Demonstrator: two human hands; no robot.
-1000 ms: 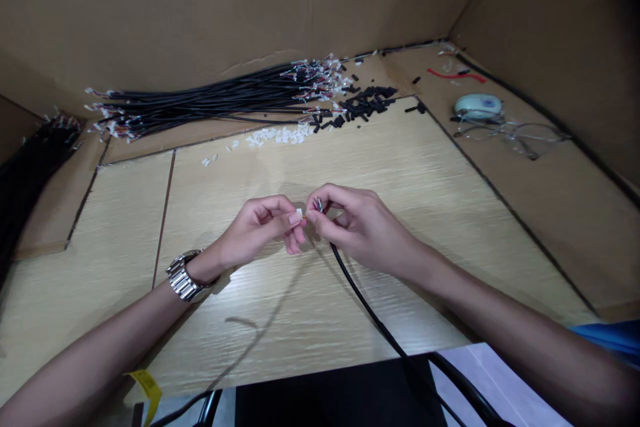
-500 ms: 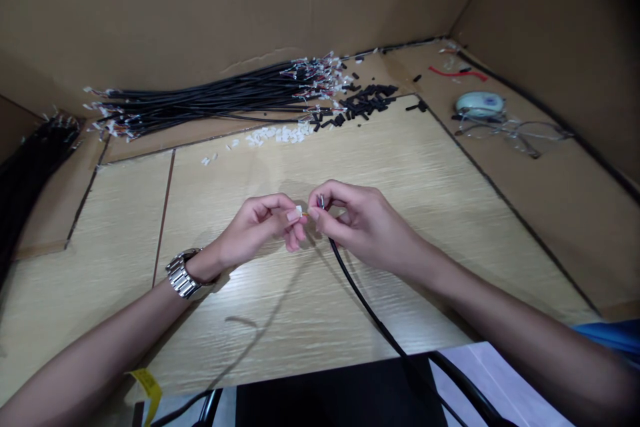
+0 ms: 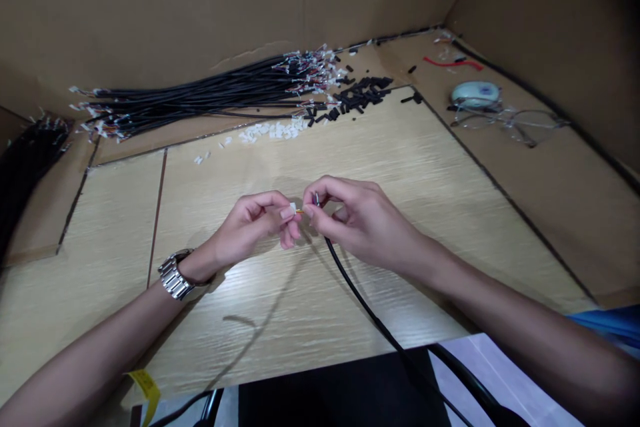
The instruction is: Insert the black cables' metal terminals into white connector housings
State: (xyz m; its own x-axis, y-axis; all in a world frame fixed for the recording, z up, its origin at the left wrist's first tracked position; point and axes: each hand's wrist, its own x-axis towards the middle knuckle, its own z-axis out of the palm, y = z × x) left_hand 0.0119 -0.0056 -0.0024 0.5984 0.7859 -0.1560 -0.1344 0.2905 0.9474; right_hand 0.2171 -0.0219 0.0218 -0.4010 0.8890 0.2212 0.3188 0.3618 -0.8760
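Between the thumb and forefinger of my left hand (image 3: 260, 223) is pinched a small white connector housing (image 3: 293, 207). A short yellow-orange wire (image 3: 299, 211) runs from it to the fingertips of my right hand (image 3: 350, 217), which pinch the wire end of a black cable (image 3: 345, 275). Another thin dark wire end (image 3: 316, 199) sticks up by the right forefinger. The cable hangs from below the right hand toward the table's front edge. Whether the wire is seated inside the housing is too small to tell.
Behind lie a bundle of black cables (image 3: 200, 95), loose white housings (image 3: 277, 129) and black sleeve pieces (image 3: 365, 93). At right are glasses (image 3: 520, 121), a pale oval case (image 3: 475, 93) and a red strip (image 3: 453, 63). More cables (image 3: 30, 160) lie at left; cardboard walls surround the table.
The view has shifted slightly, so the background sits a little lower-left or higher. Both hands keep the same pinch, with the connector and wire still between them.
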